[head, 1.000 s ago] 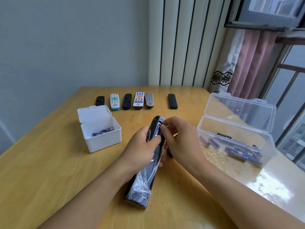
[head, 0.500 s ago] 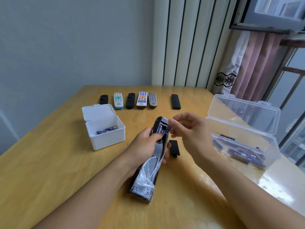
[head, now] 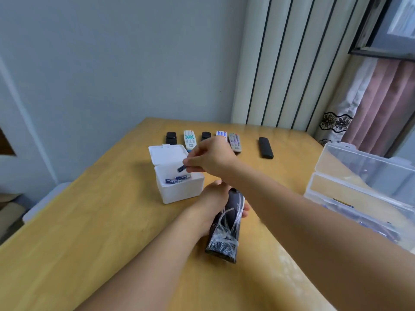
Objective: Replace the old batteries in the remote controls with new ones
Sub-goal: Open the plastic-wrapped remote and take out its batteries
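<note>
Here, my right hand (head: 211,157) pinches a blue battery (head: 182,169) over the white box (head: 179,187) toward the table's (head: 89,221) far edge; left hand (head: 215,198) grips the plastic-wrapped black remote (head: 225,227). Battery labels unreadable.

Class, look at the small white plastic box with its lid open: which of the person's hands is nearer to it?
Right. The right hand hovers over the small white plastic box, pinching a battery; the left hand is beside it, gripping the black remote.
</note>
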Demonstrator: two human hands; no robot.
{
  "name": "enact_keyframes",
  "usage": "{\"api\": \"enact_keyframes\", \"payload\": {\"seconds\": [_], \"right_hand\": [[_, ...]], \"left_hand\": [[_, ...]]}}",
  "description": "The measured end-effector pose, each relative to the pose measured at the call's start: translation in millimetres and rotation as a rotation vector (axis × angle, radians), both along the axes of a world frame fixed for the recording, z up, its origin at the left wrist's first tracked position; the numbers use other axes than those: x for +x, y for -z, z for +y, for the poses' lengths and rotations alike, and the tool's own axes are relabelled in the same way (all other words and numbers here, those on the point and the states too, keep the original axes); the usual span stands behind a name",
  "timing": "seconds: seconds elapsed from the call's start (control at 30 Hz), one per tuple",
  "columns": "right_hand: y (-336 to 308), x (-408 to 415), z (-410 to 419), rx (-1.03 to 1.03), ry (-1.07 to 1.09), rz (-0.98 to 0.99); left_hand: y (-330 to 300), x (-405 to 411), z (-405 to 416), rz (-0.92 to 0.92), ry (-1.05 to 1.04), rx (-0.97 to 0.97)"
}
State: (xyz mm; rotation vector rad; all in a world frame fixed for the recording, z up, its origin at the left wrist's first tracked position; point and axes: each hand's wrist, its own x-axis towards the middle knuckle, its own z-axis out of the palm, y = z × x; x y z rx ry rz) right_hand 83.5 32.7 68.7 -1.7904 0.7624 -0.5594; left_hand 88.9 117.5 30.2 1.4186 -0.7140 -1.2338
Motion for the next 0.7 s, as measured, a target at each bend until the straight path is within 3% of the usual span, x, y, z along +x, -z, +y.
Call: {"api": "enact_keyframes", "payload": {"seconds": [0.07, 0.17, 0.23, 0.43, 0.7], "right_hand": [[3.6, 9.8, -2.8, -0.086, -0.019, 0.088], [5.5, -2.9, -6.0, -0.549, 0.114, 0.029], [5.8, -32.5, -4.4, -0.737, 0.215, -0.006], [26.5, -142.6, 5.4, -0.827, 0.259, 0.140], [37.1, -162.0, 1.7, -0.850, 0.184, 0.197]], "left_hand": [[0.2, 2.9, -4.3, 0.071, -0.089, -0.005], [7.9, 2.2, -3.4, 0.123, -0.028, -0.045], [6.5, -1.8, -2.0, 0.133, -0.011, -0.015], [8.3, -3.2, -1.2, 0.179, 0.109, -0.078], [13.7, -6.8, -1.2, 0.134, 0.293, -0.092]]}}
